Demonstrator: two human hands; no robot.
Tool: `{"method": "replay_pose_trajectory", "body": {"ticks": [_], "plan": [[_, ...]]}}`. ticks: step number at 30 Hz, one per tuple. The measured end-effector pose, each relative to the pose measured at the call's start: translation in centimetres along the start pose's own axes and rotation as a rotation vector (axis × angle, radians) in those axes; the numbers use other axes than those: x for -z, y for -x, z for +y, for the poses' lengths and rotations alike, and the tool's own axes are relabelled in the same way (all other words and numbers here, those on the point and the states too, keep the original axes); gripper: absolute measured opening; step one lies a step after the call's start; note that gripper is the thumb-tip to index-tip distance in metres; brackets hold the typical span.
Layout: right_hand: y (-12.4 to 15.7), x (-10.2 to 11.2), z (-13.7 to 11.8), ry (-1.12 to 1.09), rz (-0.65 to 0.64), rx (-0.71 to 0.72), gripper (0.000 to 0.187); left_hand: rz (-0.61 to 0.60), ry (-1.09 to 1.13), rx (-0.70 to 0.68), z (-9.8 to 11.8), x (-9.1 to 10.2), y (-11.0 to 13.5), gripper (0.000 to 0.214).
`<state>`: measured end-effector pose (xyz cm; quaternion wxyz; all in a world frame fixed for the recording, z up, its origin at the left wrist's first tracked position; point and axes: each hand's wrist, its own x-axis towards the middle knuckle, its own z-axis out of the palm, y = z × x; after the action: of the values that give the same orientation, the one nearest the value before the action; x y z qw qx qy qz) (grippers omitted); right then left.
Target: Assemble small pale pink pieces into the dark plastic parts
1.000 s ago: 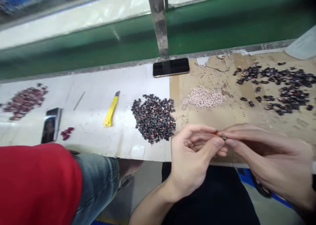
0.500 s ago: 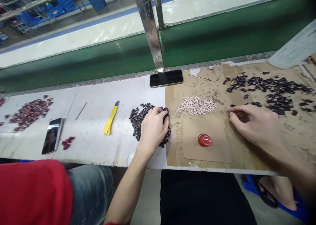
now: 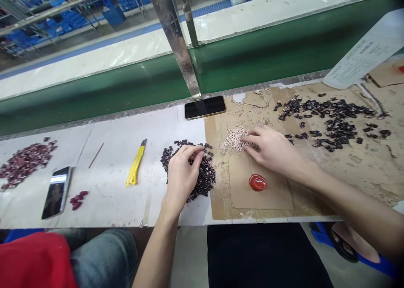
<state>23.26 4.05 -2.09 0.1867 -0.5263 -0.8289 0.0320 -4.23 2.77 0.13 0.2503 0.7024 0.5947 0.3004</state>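
Note:
My left hand (image 3: 183, 174) is over a heap of small black pieces (image 3: 205, 178) on the white table covering. Its thumb and forefinger are pinched together at the heap's upper edge; whatever they hold is too small to make out. My right hand (image 3: 274, 149) reaches in from the right to a pile of tiny pale pink bits (image 3: 233, 138). Thumb and fingertips stand slightly apart at that pile, with bits showing between them. Below, a small round dish of glossy red stuff (image 3: 257, 182) rests on a cardboard square (image 3: 271, 199).
Loose black pieces (image 3: 341, 128) are spread at the right, near a white labelled container (image 3: 362, 52). A phone (image 3: 205, 107) lies by the metal post (image 3: 179, 48). Leftward are a yellow cutter (image 3: 136, 164), a thin stick (image 3: 96, 155), another phone (image 3: 57, 193) and dark-red pieces (image 3: 28, 164). A person in red (image 3: 34, 262) sits at left.
My right hand has moved left from beside the black pieces to the pale pink pile. My left hand remains at the black heap, its thumb and forefinger now pinched. The view has shifted slightly.

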Motion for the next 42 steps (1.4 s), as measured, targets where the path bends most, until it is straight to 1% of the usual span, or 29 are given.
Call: {"method": "replay_pose_trajectory", "body": {"ticks": [2, 3, 5, 8, 10, 14, 17, 22, 24, 26, 29, 32, 33, 34, 35, 37, 40, 42], "plan": [[-0.5, -0.3, -0.2, 0.009, -0.02, 0.01, 0.024, 0.05, 0.077, 0.042, 0.2, 0.2, 0.6, 0.026], [-0.7, -0.5, -0.2, 0.013, -0.023, 0.013, 0.027, 0.057, 0.151, 0.075, 0.4, 0.3, 0.9, 0.031], [-0.8, -0.7, 0.0, 0.021, -0.016, 0.015, 0.029, 0.035, 0.38, 0.169, 0.8, 0.3, 1.6, 0.035], [-0.8, -1.0, 0.3, 0.024, 0.005, 0.014, 0.028, 0.007, 0.783, 0.297, 1.2, 0.0, 2.5, 0.025], [-0.8, -1.1, 0.4, 0.014, 0.011, 0.022, 0.027, 0.04, 0.924, 0.328, 1.4, -0.3, 2.9, 0.016], [-0.9, -0.8, 0.6, -0.021, 0.04, 0.016, 0.026, 0.118, 0.993, 0.356, 2.0, -0.6, 3.5, 0.011], [-0.9, -0.3, 0.8, -0.062, 0.068, 0.0, 0.025, 0.139, 1.031, 0.368, 2.6, -0.8, 3.8, 0.012], [-1.0, 0.6, 1.0, -0.146, 0.084, -0.021, 0.02, 0.167, 1.181, 0.409, 4.1, -1.6, 3.9, 0.019], [-1.1, 0.7, 1.0, -0.173, 0.081, -0.034, 0.02, 0.185, 1.2, 0.4, 4.7, -2.0, 3.8, 0.023], [-1.2, 0.8, 1.0, -0.196, 0.081, -0.051, 0.019, 0.183, 1.198, 0.392, 5.1, -2.4, 3.7, 0.021], [-0.9, 1.2, 1.0, -0.235, 0.094, -0.088, 0.017, 0.193, 1.091, 0.355, 4.8, -2.8, 3.9, 0.02], [0.0, 2.3, 0.8, -0.343, 0.126, -0.187, 0.011, 0.288, 0.817, 0.296, 3.6, -2.6, 4.6, 0.014], [0.4, 2.7, 0.7, -0.413, 0.136, -0.24, 0.009, 0.301, 0.718, 0.27, 3.2, -2.4, 4.7, 0.012], [0.7, 3.1, 0.5, -0.494, 0.145, -0.296, 0.007, 0.287, 0.622, 0.238, 2.7, -2.1, 4.6, 0.011], [1.1, 3.5, 0.3, -0.582, 0.15, -0.351, 0.006, 0.248, 0.523, 0.198, 2.4, -1.8, 4.3, 0.011], [1.7, 4.2, -0.1, -0.742, 0.152, -0.447, 0.01, 0.103, 0.274, 0.088, 2.2, -1.2, 2.8, 0.015], [2.6, 4.4, -0.5, -0.892, 0.159, -0.535, 0.017, -0.135, -0.192, -0.094, 2.9, -1.2, -0.8, 0.025], [3.1, 4.2, -0.6, -0.94, 0.174, -0.562, 0.02, -0.201, -0.29, -0.145, 3.4, -1.7, -3.1, 0.028]]}}
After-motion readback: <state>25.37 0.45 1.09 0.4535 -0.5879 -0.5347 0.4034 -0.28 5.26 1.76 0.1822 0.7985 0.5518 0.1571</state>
